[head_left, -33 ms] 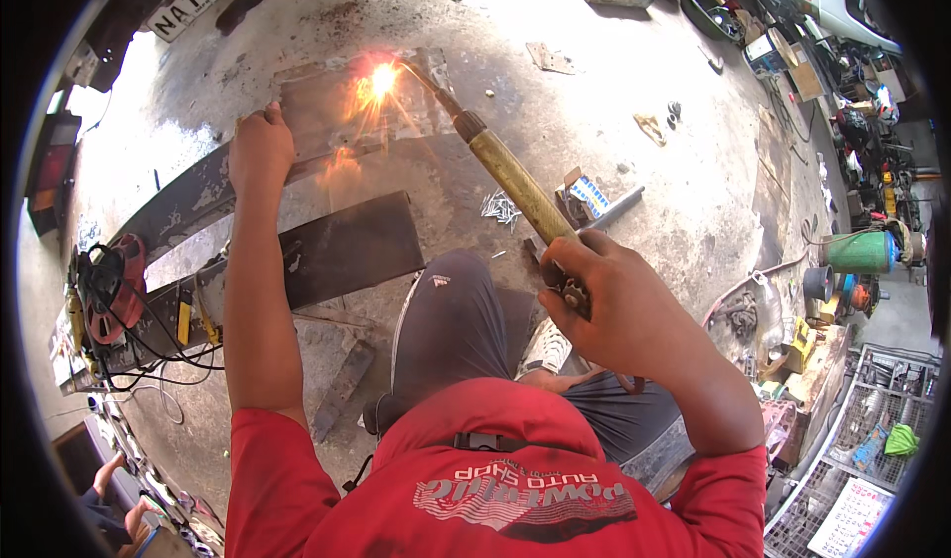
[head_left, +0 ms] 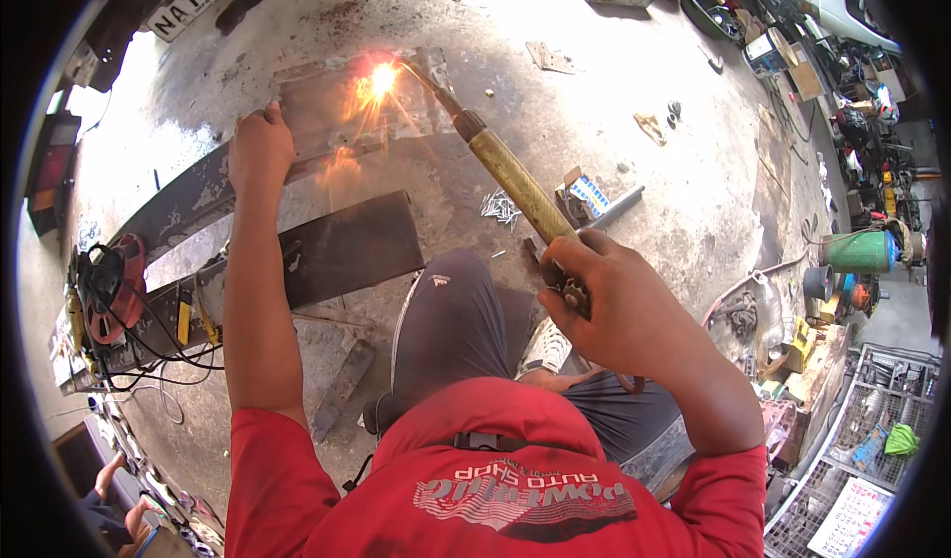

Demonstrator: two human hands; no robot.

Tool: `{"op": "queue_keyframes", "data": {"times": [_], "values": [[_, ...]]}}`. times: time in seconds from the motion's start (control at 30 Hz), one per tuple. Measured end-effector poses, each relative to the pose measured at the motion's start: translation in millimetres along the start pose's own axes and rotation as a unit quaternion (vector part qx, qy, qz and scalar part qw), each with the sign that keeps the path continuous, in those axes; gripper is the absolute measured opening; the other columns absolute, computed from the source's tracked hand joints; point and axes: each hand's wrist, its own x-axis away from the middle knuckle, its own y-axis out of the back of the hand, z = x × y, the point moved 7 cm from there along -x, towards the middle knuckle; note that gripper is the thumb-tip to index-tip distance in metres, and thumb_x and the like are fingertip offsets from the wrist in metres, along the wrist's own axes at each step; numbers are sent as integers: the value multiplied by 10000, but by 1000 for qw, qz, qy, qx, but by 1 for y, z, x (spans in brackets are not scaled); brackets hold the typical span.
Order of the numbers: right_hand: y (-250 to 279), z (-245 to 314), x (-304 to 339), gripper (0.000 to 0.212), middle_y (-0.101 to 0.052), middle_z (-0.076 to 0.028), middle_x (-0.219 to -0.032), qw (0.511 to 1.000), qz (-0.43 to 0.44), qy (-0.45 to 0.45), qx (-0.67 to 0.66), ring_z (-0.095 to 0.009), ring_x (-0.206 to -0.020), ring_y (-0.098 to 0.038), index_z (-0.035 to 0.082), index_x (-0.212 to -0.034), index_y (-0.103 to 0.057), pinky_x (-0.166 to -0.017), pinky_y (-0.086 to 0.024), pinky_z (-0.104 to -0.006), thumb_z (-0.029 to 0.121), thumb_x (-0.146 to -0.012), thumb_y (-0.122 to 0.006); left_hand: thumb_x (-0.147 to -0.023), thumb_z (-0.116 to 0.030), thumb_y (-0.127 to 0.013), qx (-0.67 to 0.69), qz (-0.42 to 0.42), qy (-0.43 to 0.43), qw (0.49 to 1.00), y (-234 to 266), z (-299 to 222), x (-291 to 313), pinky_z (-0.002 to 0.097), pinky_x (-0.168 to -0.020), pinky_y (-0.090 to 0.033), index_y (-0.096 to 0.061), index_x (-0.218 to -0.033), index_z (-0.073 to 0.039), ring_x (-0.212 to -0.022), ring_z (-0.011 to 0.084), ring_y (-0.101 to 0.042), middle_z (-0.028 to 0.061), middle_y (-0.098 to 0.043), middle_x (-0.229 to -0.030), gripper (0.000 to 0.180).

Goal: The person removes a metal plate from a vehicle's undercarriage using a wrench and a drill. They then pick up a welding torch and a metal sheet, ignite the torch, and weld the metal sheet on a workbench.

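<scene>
My right hand (head_left: 619, 305) is closed round the handle end of a brass-coloured welding torch (head_left: 517, 184). At the torch's thin bent tip, a bright glow (head_left: 383, 80) throws orange sparks over a flat metal sheet (head_left: 317, 102). To the left of the glow, my left hand (head_left: 262, 152) is closed on a long, worn dark metal strip (head_left: 188, 184), near its far end; most of the fingers are hidden from above. A second dark metal strip (head_left: 352, 239) lies nearer my knee, apart from the glow.
Small silver pieces (head_left: 500, 206) lie beside an opened small box (head_left: 586, 194) and a grey bar (head_left: 622, 207). A red cable reel (head_left: 119, 289) and a yellow-handled tool (head_left: 184, 316) rest at left. At right stand a green cylinder (head_left: 857, 251) and wire baskets (head_left: 862, 439). Another person's legs show lower left.
</scene>
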Motion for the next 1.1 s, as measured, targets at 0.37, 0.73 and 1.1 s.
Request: {"op": "queue_keyframes", "data": {"times": [0.37, 0.73, 1.1], "values": [[0, 0, -1, 193, -628, -231, -949, 1000, 2, 8, -3, -459, -862, -698, 62, -1106, -628, -781, -550, -540, 180, -964, -682, -1104, -485, -408, -10, 26, 14, 999, 2, -2, 0, 548, -1030, -520, -725, -1258, -32, -1229, 439, -653, 232, -672, -1345, 574], [0, 0, -1, 199, -629, -237, -977, 1000, 3, 11, -5, -464, -885, -699, 62, -1121, -635, -802, -550, -546, 177, -964, -679, -1098, -504, -426, -2, 22, 4, 1000, -1, -1, -2, 556, -1008, -531, -733, -1244, -36, -1208, 442, -664, 235, -690, -1314, 579], [-1, 0, 0, 217, -629, -244, -973, 1000, 3, 13, 1, -471, -881, -698, 58, -1138, -636, -802, -551, -548, 176, -960, -678, -1100, -514, -411, 6, 26, 7, 1000, 0, -2, 0, 555, -1023, -524, -720, -1270, -38, -1226, 438, -658, 243, -695, -1307, 592]]}}
